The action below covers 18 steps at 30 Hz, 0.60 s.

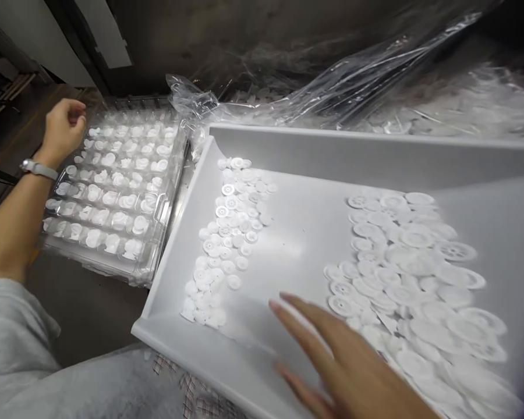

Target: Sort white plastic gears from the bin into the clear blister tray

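My left hand (65,125), with a watch (38,169) on its wrist, is over the far left edge of a clear plastic blister tray (151,256). Its fingers are curled in, and whatever they may hold is hidden. Small white plastic parts (94,237) fill rows of pockets in this tray. My right hand (327,355) hovers over the grey bin (297,256), fingers spread and holding nothing. Inside the bin, small white discs (227,233) lie along the left side. A larger heap of white plastic discs (410,262), some with spoked holes, spreads out on the right.
Crumpled clear plastic film (332,87) drapes behind the bin, with more white parts (454,110) beneath it at the far right. The bin's raised back wall (367,157) and left wall (179,233) separate its contents from the blister tray.
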Available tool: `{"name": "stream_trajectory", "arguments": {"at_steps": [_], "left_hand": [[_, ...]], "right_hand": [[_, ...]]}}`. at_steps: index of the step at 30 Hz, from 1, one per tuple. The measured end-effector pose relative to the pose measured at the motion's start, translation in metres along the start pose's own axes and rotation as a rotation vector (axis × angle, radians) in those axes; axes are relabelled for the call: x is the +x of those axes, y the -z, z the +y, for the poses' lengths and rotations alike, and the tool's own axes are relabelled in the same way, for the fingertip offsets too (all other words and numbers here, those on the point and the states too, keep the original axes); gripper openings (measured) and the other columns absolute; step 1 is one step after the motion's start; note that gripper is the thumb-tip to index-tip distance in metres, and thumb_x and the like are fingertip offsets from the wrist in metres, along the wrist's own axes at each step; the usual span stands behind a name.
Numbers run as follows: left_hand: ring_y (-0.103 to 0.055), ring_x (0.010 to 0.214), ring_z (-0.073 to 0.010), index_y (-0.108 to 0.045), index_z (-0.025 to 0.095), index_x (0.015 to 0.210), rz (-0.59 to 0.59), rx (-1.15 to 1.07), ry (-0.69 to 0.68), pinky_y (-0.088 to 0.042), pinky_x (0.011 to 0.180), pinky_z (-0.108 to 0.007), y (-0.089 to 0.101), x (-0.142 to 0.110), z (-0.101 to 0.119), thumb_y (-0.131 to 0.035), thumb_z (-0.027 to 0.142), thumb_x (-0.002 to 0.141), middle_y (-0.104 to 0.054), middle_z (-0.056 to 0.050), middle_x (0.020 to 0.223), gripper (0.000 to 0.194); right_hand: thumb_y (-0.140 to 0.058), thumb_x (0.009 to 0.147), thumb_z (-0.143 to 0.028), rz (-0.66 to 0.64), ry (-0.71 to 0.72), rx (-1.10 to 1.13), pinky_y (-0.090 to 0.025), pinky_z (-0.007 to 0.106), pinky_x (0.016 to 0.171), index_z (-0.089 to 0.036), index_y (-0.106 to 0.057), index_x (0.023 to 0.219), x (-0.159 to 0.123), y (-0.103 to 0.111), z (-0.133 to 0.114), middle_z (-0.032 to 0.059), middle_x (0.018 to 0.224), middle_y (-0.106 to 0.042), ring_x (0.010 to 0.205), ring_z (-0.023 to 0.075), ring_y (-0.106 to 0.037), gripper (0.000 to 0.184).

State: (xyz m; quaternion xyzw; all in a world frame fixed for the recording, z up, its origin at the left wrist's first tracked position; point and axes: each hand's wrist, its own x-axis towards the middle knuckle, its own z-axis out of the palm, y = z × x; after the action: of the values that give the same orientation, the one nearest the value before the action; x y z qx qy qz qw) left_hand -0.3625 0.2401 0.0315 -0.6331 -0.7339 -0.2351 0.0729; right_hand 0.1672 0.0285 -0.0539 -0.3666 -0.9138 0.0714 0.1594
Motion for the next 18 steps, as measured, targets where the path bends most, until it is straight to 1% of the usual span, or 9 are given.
{"name": "stream_trajectory", "arguments": {"at_steps": [2, 4, 6, 7, 9, 10, 12, 14, 18], "left_hand": [[-0.061, 0.094, -0.0111, -0.051, 0.013, 0.127, -0.002, -0.025, -0.083, -0.052, 0.093, -0.04, 0.017, -0.019, 0.02, -0.048, 0.053, 0.093, -0.063, -0.008, 0.119, 0.053], [-0.061, 0.094, -0.0108, -0.053, 0.016, 0.125, -0.032, -0.027, -0.199, -0.052, 0.091, -0.038, 0.035, -0.044, 0.043, -0.047, 0.058, 0.091, -0.064, -0.005, 0.119, 0.054], [-0.061, 0.093, -0.0112, -0.056, 0.019, 0.124, -0.031, -0.009, -0.324, -0.05, 0.095, -0.039, 0.05, -0.074, 0.064, -0.049, 0.053, 0.09, -0.065, -0.003, 0.118, 0.048], [-0.062, 0.094, -0.0121, -0.052, 0.02, 0.13, -0.032, -0.005, -0.383, -0.05, 0.095, -0.038, 0.055, -0.088, 0.072, -0.052, 0.048, 0.089, -0.066, -0.003, 0.117, 0.049], [-0.064, 0.098, -0.0156, -0.045, 0.024, 0.138, -0.036, 0.007, -0.503, -0.051, 0.094, -0.036, 0.064, -0.116, 0.085, -0.057, 0.04, 0.084, -0.067, -0.004, 0.114, 0.057], [-0.065, 0.1, -0.0175, -0.042, 0.026, 0.14, -0.04, 0.019, -0.553, -0.052, 0.093, -0.036, 0.067, -0.128, 0.089, -0.058, 0.037, 0.082, -0.068, -0.004, 0.114, 0.061], [-0.066, 0.1, -0.0206, -0.04, 0.03, 0.143, -0.046, 0.049, -0.637, -0.052, 0.091, -0.038, 0.071, -0.148, 0.093, -0.059, 0.033, 0.08, -0.069, -0.003, 0.112, 0.065], [-0.066, 0.098, -0.0229, -0.04, 0.034, 0.142, -0.047, 0.082, -0.686, -0.052, 0.089, -0.039, 0.075, -0.162, 0.093, -0.057, 0.032, 0.082, -0.07, -0.003, 0.109, 0.062], [-0.066, 0.094, -0.0254, -0.045, 0.032, 0.136, -0.054, 0.125, -0.714, -0.051, 0.084, -0.04, 0.077, -0.177, 0.089, -0.054, 0.031, 0.085, -0.07, -0.005, 0.106, 0.051]], "right_hand": [[-0.044, 0.097, -0.047, -0.018, 0.007, -0.008, -0.058, 0.044, 0.089, -0.017, -0.032, 0.148, 0.018, -0.006, 0.023, 0.019, 0.14, -0.05, 0.122, 0.029, -0.057, 0.061], [-0.044, 0.095, -0.054, -0.085, 0.015, 0.026, -0.051, 0.052, 0.097, -0.016, -0.029, 0.148, 0.047, -0.022, 0.047, 0.0234, 0.147, -0.04, 0.131, 0.0332, -0.048, 0.067], [-0.045, 0.09, -0.064, -0.127, -0.009, 0.019, -0.042, 0.06, 0.105, -0.013, -0.029, 0.148, 0.081, -0.043, 0.07, 0.0261, 0.15, -0.033, 0.139, 0.0386, -0.037, 0.079], [-0.044, 0.089, -0.067, -0.141, -0.03, 0.012, -0.036, 0.063, 0.108, -0.013, -0.027, 0.149, 0.1, -0.052, 0.079, 0.0262, 0.153, -0.027, 0.142, 0.0406, -0.03, 0.082], [-0.047, 0.085, -0.072, -0.146, -0.075, -0.003, -0.027, 0.066, 0.111, -0.015, -0.022, 0.152, 0.133, -0.068, 0.091, 0.0258, 0.158, -0.015, 0.146, 0.0439, -0.017, 0.091], [-0.05, 0.083, -0.073, -0.148, -0.083, -0.005, -0.024, 0.066, 0.113, -0.016, -0.02, 0.153, 0.148, -0.073, 0.094, 0.024, 0.159, -0.01, 0.147, 0.0436, -0.013, 0.094], [-0.054, 0.082, -0.07, -0.143, -0.084, -0.006, -0.019, 0.066, 0.115, -0.02, -0.019, 0.153, 0.17, -0.079, 0.095, 0.0186, 0.161, -0.007, 0.148, 0.0421, -0.011, 0.094], [-0.056, 0.084, -0.066, -0.127, -0.072, -0.001, -0.018, 0.064, 0.117, -0.024, -0.021, 0.153, 0.183, -0.082, 0.093, 0.0142, 0.162, -0.007, 0.148, 0.0397, -0.012, 0.088], [-0.056, 0.088, -0.057, -0.061, -0.082, 0.011, -0.023, 0.062, 0.116, -0.024, -0.027, 0.15, 0.193, -0.082, 0.091, 0.0133, 0.159, -0.018, 0.145, 0.0364, -0.022, 0.076]]}}
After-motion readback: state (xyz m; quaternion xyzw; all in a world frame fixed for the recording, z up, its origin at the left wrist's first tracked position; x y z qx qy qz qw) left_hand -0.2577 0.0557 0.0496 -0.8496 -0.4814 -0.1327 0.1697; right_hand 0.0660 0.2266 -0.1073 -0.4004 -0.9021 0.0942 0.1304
